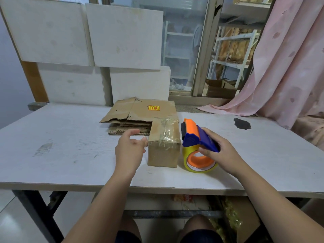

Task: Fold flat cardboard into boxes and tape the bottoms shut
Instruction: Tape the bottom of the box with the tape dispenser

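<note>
One white table spans the view, scuffed, both ends cut off by the frame. White panels lean behind it at eleven o'clock. A pink curtain hangs at two o'clock, and between them a window shows blurred shelving.

The flat cardboard stack lies at the box's twelve o'clock. Its near right corner is hidden behind the box, and its yellow label is too small to read. The box stands folded at table centre, with glossy tape across its top.

At its three o'clock the right hand clasps the blue handle of the tape dispenser, covering part of the roll. At nine o'clock the left hand has its fingers loosely spread, the tips just beside the box's edge; contact cannot be told. A dark patch marks the tabletop at two o'clock.
</note>
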A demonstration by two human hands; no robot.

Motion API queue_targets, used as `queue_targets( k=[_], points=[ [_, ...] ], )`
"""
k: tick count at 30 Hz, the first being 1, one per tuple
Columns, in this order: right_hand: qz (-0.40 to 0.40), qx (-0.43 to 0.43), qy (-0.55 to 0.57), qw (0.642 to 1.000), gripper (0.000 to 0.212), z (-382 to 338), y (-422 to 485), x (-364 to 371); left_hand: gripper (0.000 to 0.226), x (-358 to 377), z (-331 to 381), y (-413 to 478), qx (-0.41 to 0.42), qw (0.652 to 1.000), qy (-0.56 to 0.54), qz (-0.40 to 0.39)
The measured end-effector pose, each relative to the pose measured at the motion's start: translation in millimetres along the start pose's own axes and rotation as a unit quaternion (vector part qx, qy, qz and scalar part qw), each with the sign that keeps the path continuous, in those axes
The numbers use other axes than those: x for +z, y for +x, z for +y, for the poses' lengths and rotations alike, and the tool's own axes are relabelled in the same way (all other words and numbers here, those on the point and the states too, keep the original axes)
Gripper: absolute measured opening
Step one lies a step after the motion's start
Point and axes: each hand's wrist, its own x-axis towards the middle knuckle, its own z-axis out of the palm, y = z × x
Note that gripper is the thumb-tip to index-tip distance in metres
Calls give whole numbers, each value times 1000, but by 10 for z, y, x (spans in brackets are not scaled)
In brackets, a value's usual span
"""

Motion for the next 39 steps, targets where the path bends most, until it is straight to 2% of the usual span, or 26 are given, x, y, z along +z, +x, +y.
queue_targets(
  k=[3, 8, 13, 16, 19, 21, 22, 23, 24, 25, 26, 27, 29, 31, 34, 39],
  points=[
    [-15, -2, -10, 1000, 59, -14, 30, 61, 21, 68, 32, -58, 33, 998, 43, 11],
    [-16, 7, -27, 999, 59, -43, 52, 75, 29, 117, -58, -63, -26, 999, 45, -15],
    [-23, 19, -53, 998, 63, -70, 70, 100, 45, 82, -85, -259, 70, 997, 20, 31],
    [-23, 24, -43, 998, 62, -64, 87, 108, 44, 120, -142, -394, 94, 995, 24, 11],
    [-30, 25, -42, 998, 61, -54, 92, 107, 37, 123, -218, -436, 96, 992, 78, -35],
    [-32, 21, -48, 998, 59, -53, 90, 110, 63, 123, -194, -457, 147, 980, 134, -30],
    [-33, 19, -49, 998, 59, -53, 90, 111, 74, 133, -145, -463, 211, 963, 164, -16],
    [-35, 16, -47, 998, 58, -51, 92, 107, 79, 166, -117, -440, 293, 931, 218, -5],
    [-38, 14, -40, 998, 57, -50, 95, 102, 77, 210, -93, -403, 362, 886, 288, 5],
    [-41, 13, -31, 999, 56, -52, 99, 93, 72, 250, -72, -355, 396, 846, 358, 8],
    [-44, 10, -24, 999, 56, -53, 99, 82, 64, 286, -74, -292, 402, 817, 414, 7],
    [-45, 7, -20, 999, 56, -49, 101, 68, 57, 304, -54, -252, 388, 804, 450, -3],
    [-38, 9, -16, 999, 58, -35, 102, 21, 45, 303, -38, -194, 364, 810, 458, -16],
    [-25, 10, -1, 1000, 59, 2, 94, -42, 36, 287, -63, -138, 384, 808, 446, -8],
    [-16, 7, 21, 1000, 66, 28, 85, -127, 34, 269, -68, -90, 402, 813, 422, -9],
    [-2, -24, 31, 999, 60, -151, 79, -195, 24, 219, -47, -50, 409, 821, 397, -25]
  ],
)
